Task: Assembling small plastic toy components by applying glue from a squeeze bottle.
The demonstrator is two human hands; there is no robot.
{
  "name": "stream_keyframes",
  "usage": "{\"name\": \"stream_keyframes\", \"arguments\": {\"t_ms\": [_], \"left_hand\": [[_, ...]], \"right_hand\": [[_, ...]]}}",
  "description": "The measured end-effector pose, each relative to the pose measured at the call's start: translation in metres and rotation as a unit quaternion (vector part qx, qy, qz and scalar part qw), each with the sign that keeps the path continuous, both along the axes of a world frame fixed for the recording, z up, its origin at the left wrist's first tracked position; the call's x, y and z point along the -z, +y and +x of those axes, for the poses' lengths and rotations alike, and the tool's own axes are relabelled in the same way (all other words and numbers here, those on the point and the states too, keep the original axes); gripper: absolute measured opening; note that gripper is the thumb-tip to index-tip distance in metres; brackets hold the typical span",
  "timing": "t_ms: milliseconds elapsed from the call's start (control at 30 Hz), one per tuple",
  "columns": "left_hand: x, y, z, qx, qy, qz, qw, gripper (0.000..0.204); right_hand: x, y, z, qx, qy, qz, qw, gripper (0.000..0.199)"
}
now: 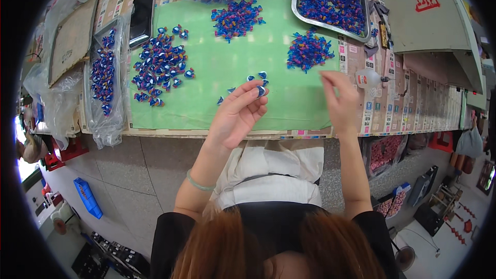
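Observation:
My left hand (240, 111) is over the green mat (243, 57), with thumb and forefinger pinched on a small blue-and-white plastic piece (261, 91). Several loose pieces (263, 75) of the same kind lie just beyond and to the left of those fingers. To the right, my right hand (341, 102) hovers over the mat's right edge, fingers drawn together in a pinch. Whatever its fingertips hold is too small and blurred to make out. Nearest to it lies a pile of small blue and purple parts (309, 51).
Blue-and-white pieces (161, 64) spread over the mat's left side; another pile of coloured parts (235, 19) lies at the back. A metal tray (356, 35) of parts stands back right. At left are a phone (141, 18) and a plastic-lined tray (106, 124). A white bottle (367, 78) lies right.

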State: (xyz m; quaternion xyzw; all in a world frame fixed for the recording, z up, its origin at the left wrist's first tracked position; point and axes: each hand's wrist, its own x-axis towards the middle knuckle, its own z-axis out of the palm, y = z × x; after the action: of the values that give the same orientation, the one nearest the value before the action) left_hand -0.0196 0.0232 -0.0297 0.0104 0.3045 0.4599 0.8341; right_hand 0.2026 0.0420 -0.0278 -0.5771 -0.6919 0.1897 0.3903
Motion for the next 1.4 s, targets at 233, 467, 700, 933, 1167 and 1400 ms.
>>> {"name": "stream_keyframes", "arguments": {"t_ms": [233,467,700,933,1167,1400], "left_hand": [[0.000,-0.005,-0.006,-0.003,0.015,0.003,1.000,0.020],[0.000,-0.006,-0.005,0.001,0.029,0.004,1.000,0.019],[-0.001,-0.007,0.001,0.021,0.048,0.022,0.998,0.020],[-0.005,-0.008,0.006,0.003,0.082,0.058,0.995,0.018],[-0.015,-0.012,0.013,-0.032,0.327,0.188,0.925,0.018],[-0.018,-0.014,0.018,-0.052,0.536,0.345,0.769,0.022]], "right_hand": [[0.006,0.034,-0.018,-0.063,-0.179,-0.063,0.980,0.013],[-0.003,0.018,-0.023,-0.053,0.117,-0.239,0.962,0.010],[-0.029,-0.017,-0.065,-0.015,0.452,-0.369,0.812,0.010],[-0.020,-0.018,-0.070,-0.047,0.403,-0.344,0.847,0.008],[-0.016,-0.021,-0.075,-0.041,0.445,-0.307,0.840,0.006],[-0.022,-0.025,-0.077,-0.027,0.474,-0.294,0.830,0.005]]}}
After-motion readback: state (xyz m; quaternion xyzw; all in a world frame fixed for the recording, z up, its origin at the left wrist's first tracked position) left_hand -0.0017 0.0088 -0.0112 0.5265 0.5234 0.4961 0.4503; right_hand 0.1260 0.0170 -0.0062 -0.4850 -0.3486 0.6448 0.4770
